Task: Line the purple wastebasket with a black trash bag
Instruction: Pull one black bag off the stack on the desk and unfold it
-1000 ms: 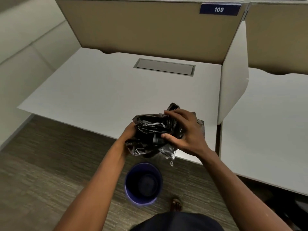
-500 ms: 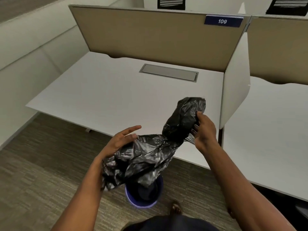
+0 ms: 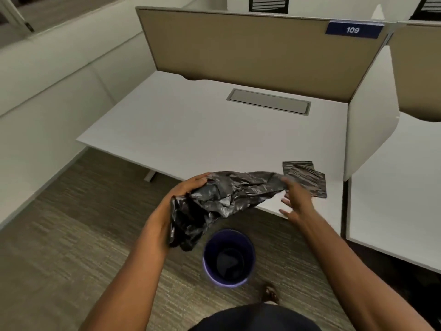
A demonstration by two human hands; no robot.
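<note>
A crumpled black trash bag [image 3: 224,199] stretches between my two hands above the floor, in front of the desk edge. My left hand [image 3: 183,194] grips its lower left end, which hangs down in folds. My right hand [image 3: 294,199] is blurred at the bag's right end, fingers partly spread; whether it still pinches the plastic is unclear. The purple wastebasket [image 3: 229,258] stands upright on the carpet just below the bag, something dark lying at its bottom.
More folded black bags [image 3: 307,177] lie on the white desk [image 3: 191,125] near its front right corner. A tan partition [image 3: 250,53] labelled 109 backs the desk, a white side panel [image 3: 367,120] divides it from a neighbouring desk. My sandalled foot [image 3: 269,293] is beside the basket.
The bag went from a bunched ball to pulled out sideways. My right hand dropped from its raised position to desk-edge height; my left hand now grips the bag's left end. The view shifted left.
</note>
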